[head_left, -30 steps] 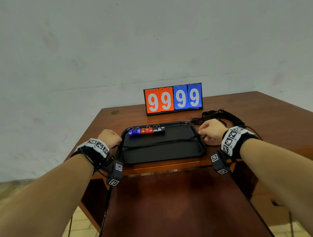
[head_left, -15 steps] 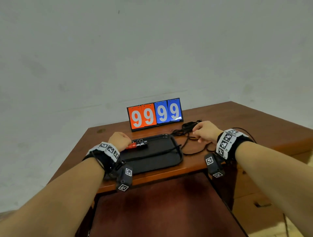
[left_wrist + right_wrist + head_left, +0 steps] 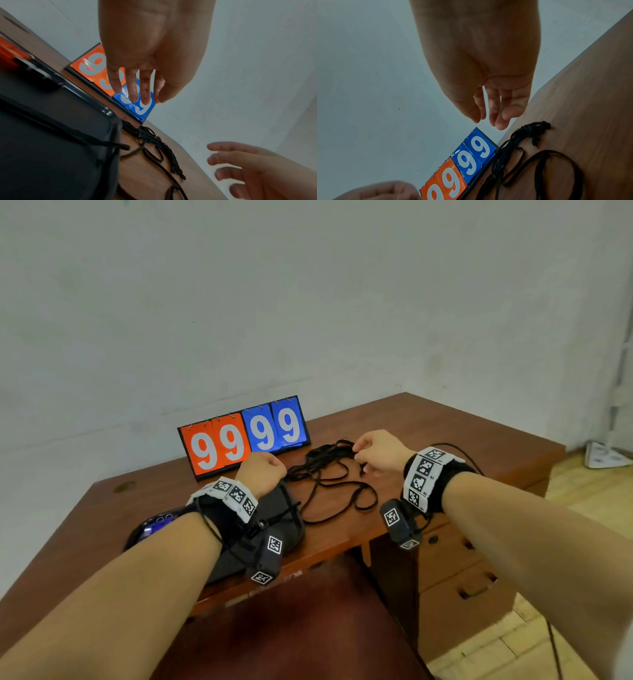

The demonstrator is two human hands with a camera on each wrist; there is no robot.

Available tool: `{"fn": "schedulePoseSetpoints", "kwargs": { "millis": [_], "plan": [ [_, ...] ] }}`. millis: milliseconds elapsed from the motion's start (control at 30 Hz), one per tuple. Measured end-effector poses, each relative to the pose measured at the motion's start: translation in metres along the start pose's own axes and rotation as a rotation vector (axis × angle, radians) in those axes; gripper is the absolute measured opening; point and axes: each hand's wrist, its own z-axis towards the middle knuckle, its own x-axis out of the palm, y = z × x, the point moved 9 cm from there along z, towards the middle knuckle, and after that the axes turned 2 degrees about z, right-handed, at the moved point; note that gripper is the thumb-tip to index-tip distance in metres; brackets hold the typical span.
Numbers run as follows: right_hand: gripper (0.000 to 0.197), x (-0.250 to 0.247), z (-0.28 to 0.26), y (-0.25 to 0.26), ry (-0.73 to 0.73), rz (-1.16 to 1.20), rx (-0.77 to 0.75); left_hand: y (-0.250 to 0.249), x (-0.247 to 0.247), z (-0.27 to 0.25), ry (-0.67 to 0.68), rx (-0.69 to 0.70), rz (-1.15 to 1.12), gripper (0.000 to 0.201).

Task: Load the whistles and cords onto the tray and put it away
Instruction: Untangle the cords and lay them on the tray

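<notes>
1. Black plastic tray (image 3: 291, 529) sits at your left on the wooden desk (image 3: 445, 433), mostly hidden behind your left forearm in the head view. Blue whistles (image 3: 161, 522) show at its far-left edge; the left wrist view adds a red whistle (image 3: 10, 52) and a black whistle (image 3: 34, 69) along the rim.
2. One black cord (image 3: 72, 134) lies across the tray floor, its end over the right rim.
3. Your left hand (image 3: 262, 470) hovers above the tray's right end, fingers loosely extended, holding nothing.
4. Flip scoreboard (image 3: 245, 434) reading 99/99 stands behind, against the wall.
5. Cord tangle (image 3: 329, 470) lies on the desk just right of the tray, loops spread toward you.
6. Your right hand (image 3: 380, 450) is over the tangle's far end, fingers relaxed, tips close to the cords; cannot tell if touching. Nothing gripped.
</notes>
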Motion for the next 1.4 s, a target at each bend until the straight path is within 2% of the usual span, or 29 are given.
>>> {"fn": "schedulePoseSetpoints", "kwargs": {
  "millis": [233, 500, 667, 800, 967, 1100, 1200, 1400],
  "plan": [
    [0.018, 0.055, 0.049, 0.001, 0.177, -0.146, -0.059, 0.002, 0.02, 0.032, 0.024, -0.017, -0.06, 0.011],
    [0.037, 0.12, 0.093, 0.006, 0.432, -0.369, -0.052, 0.021, 0.027, 0.062, 0.063, -0.063, -0.099, 0.012],
    [0.038, 0.137, 0.102, 0.004, 0.519, -0.506, -0.015, 0.024, 0.027, 0.061, 0.07, -0.067, -0.12, 0.012],
    [0.034, 0.138, 0.104, -0.001, 0.494, -0.601, 0.0, 0.026, 0.027, 0.056, 0.097, -0.084, -0.164, 0.012],
    [0.029, 0.119, 0.091, -0.001, 0.42, -0.438, 0.01, 0.026, 0.029, 0.045, 0.097, -0.098, -0.19, 0.011],
    [0.024, 0.086, 0.078, 0.003, 0.244, -0.03, 0.043, 0.014, 0.029, 0.037, 0.084, -0.092, -0.192, 0.014],
    [0.022, 0.07, 0.059, 0.004, 0.2, 0.304, 0.134, 0.001, 0.03, 0.032, 0.074, -0.086, -0.207, 0.014],
    [0.017, 0.049, 0.044, 0.009, 0.164, 0.463, 0.081, -0.028, 0.036, 0.017, 0.068, -0.05, -0.236, 0.012]
  ]
}}
